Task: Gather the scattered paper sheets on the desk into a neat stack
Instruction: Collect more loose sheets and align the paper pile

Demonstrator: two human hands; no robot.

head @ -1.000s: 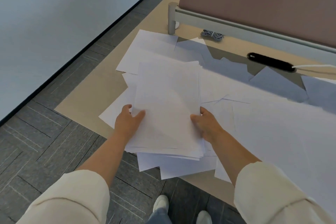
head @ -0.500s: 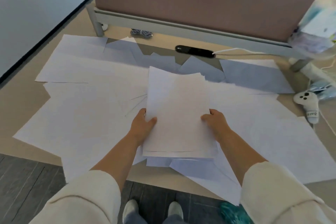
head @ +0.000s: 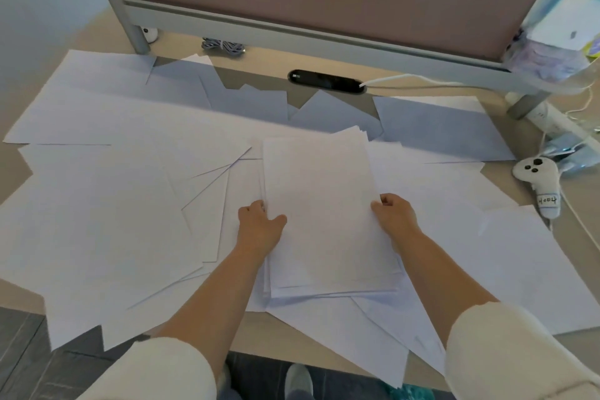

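Head view, left hand [head: 259, 226] and right hand [head: 396, 216] gripping paper stack [head: 321, 198], fingers [head: 380, 200] curling round edges, loose sheets [head: 113, 204] covering desk [head: 256, 71]

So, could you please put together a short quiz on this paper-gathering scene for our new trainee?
1. True or false: the left hand and the right hand each grip a side edge of the stack of white paper sheets.
2. What lies on the beige wooden desk to the right of the papers? A) a white handheld controller B) a red mug C) a laptop
3. Judging by the loose white sheets, is the gathering finished?
Key: 1 true. 2 A. 3 no, many lie scattered over the desk around the stack.
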